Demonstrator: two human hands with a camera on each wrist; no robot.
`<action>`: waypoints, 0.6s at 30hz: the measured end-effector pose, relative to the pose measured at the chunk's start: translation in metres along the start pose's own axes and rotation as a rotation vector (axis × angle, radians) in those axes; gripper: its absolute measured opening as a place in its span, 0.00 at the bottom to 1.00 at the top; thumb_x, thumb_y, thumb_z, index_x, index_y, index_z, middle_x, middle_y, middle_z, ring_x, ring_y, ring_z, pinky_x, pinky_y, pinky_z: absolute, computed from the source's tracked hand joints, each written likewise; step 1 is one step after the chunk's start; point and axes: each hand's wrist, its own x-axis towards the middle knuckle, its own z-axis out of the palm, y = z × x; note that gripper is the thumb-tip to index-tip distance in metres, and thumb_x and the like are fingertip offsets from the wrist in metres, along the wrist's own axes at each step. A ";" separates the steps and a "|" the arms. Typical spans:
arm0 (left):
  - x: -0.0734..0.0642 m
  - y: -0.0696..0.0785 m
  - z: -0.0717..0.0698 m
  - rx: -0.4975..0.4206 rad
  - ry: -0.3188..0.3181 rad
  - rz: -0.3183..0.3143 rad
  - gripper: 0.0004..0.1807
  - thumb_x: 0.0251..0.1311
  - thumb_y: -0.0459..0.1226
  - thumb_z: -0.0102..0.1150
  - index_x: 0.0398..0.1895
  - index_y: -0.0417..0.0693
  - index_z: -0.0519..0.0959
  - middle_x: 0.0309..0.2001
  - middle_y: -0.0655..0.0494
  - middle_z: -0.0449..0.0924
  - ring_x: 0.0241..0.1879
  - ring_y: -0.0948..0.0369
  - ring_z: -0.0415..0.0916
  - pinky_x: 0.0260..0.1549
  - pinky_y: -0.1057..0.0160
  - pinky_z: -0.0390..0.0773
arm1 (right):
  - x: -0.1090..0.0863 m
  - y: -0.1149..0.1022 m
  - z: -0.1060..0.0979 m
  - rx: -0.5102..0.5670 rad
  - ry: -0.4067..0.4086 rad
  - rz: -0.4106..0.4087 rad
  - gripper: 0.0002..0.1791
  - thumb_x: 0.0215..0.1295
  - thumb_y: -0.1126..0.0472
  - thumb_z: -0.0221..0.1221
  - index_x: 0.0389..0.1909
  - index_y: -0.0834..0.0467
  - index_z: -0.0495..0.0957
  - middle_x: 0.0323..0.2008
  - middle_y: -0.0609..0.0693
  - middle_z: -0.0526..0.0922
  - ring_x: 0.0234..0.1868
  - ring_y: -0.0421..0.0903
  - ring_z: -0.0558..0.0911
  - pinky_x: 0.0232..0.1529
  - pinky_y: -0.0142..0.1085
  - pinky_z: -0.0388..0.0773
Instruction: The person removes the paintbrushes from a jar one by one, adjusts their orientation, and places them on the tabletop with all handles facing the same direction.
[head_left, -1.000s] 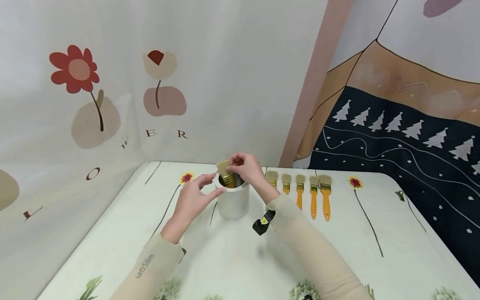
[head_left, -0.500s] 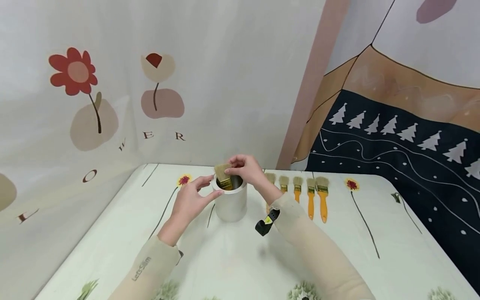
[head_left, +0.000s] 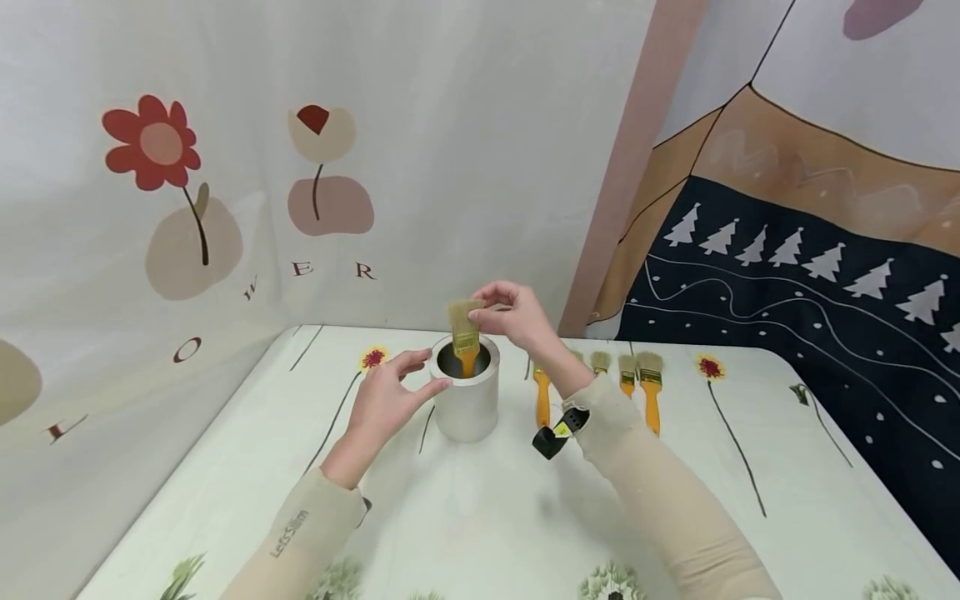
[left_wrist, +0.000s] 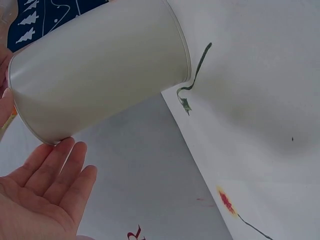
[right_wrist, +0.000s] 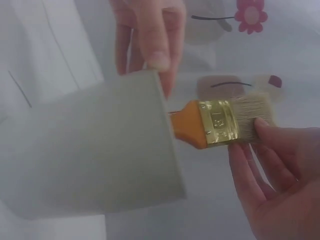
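A white cylindrical canister (head_left: pixel 467 408) with a dark metallic inside stands upright on the table. My left hand (head_left: pixel 386 408) touches its rim from the left with fairly straight, spread fingers and thumb; the left wrist view shows those fingertips (left_wrist: pixel 79 150) against the canister's edge. My right hand (head_left: pixel 517 317) pinches a flat paintbrush (right_wrist: pixel 220 122) by its pale bristles, above the canister's mouth. Bristles point up, and the brass ferrule is above the rim. The lower end of its orange handle (head_left: pixel 468 360) is down inside the canister, hidden.
Several more orange-handled paintbrushes (head_left: pixel 651 392) lie in a row right of the canister, bristles toward the back, some partly covered by my right arm. The table (head_left: pixel 480 517) has a flower-printed white cover. Printed curtains (head_left: pixel 465 167) hang behind it.
My right hand has risen, moving slightly right and lifting the paintbrush, so its ferrule and part of the handle now show above the canister. The left hand stays at the rim.
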 end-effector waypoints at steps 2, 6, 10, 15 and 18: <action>-0.001 0.001 0.000 0.000 -0.002 -0.004 0.35 0.55 0.54 0.71 0.65 0.53 0.76 0.60 0.48 0.82 0.61 0.47 0.78 0.57 0.45 0.78 | 0.000 -0.006 -0.004 0.021 0.018 -0.020 0.13 0.64 0.68 0.65 0.48 0.64 0.80 0.39 0.53 0.83 0.37 0.42 0.84 0.47 0.42 0.86; 0.001 0.002 0.000 -0.009 -0.001 -0.014 0.35 0.55 0.54 0.71 0.66 0.54 0.75 0.60 0.49 0.82 0.62 0.48 0.77 0.58 0.45 0.78 | 0.001 -0.021 -0.016 0.057 0.043 -0.070 0.13 0.63 0.68 0.64 0.49 0.66 0.79 0.37 0.50 0.84 0.35 0.40 0.83 0.48 0.43 0.86; 0.002 0.002 0.000 -0.008 0.003 -0.014 0.35 0.55 0.53 0.71 0.65 0.54 0.76 0.59 0.49 0.83 0.61 0.48 0.78 0.57 0.46 0.79 | -0.001 -0.034 -0.035 0.115 0.083 -0.119 0.09 0.64 0.69 0.64 0.44 0.61 0.80 0.35 0.42 0.84 0.35 0.37 0.84 0.46 0.37 0.86; 0.001 0.003 0.000 -0.006 0.013 0.016 0.34 0.54 0.53 0.72 0.64 0.53 0.77 0.58 0.48 0.83 0.60 0.48 0.79 0.54 0.46 0.80 | -0.007 -0.043 -0.066 0.226 0.151 -0.174 0.12 0.64 0.72 0.62 0.36 0.50 0.80 0.31 0.39 0.85 0.35 0.35 0.85 0.40 0.29 0.85; -0.002 0.001 -0.001 -0.008 0.024 0.011 0.34 0.54 0.52 0.72 0.64 0.53 0.78 0.57 0.49 0.84 0.59 0.48 0.80 0.53 0.46 0.80 | -0.011 -0.045 -0.084 0.255 0.156 -0.175 0.12 0.65 0.71 0.62 0.36 0.49 0.80 0.31 0.39 0.85 0.35 0.36 0.85 0.39 0.28 0.85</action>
